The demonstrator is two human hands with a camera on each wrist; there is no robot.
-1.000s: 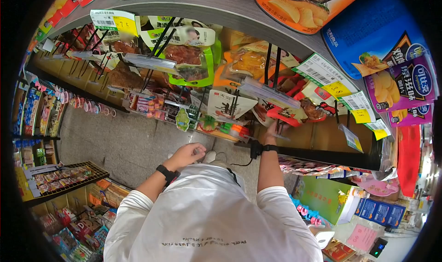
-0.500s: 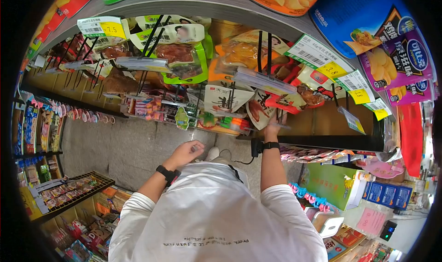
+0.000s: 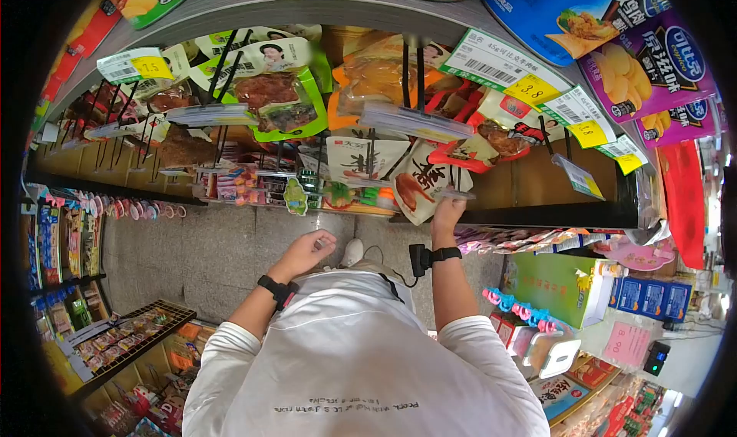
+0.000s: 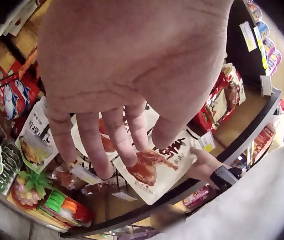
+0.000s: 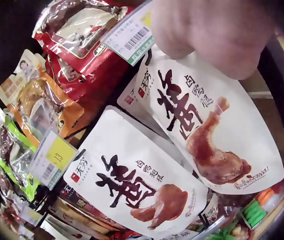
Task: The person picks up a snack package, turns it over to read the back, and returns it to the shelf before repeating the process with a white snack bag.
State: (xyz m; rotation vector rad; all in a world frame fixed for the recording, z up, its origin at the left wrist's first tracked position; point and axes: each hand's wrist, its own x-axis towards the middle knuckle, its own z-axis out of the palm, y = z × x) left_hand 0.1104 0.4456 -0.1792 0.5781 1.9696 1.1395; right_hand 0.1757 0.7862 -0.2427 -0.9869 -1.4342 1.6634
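In the head view my right hand (image 3: 447, 216) is at the shelf's front edge, at a white pouch (image 3: 418, 182) with a drumstick picture. The right wrist view shows my right fingers pinching the top edge of this pouch (image 5: 217, 125). Beside it hangs a similar white pouch (image 5: 137, 180) with dark brush lettering. My left hand (image 3: 305, 254) is held low in front of the body, away from the shelf, fingers loosely bent around nothing. In the left wrist view the left palm (image 4: 132, 55) covers part of the display behind it.
Black hooks with price tags (image 3: 507, 72) stick out from the shelf, carrying green (image 3: 288, 99) and orange (image 3: 376, 91) food packs. Chip bags (image 3: 641, 72) line the ledge above. A wire snack rack (image 3: 127, 341) stands at left, a green box (image 3: 545, 283) at right.
The white pouch, partly hidden before, has come out toward the shelf front with my right hand and now shows its drumstick picture. The head view has shifted; my left hand stays low.
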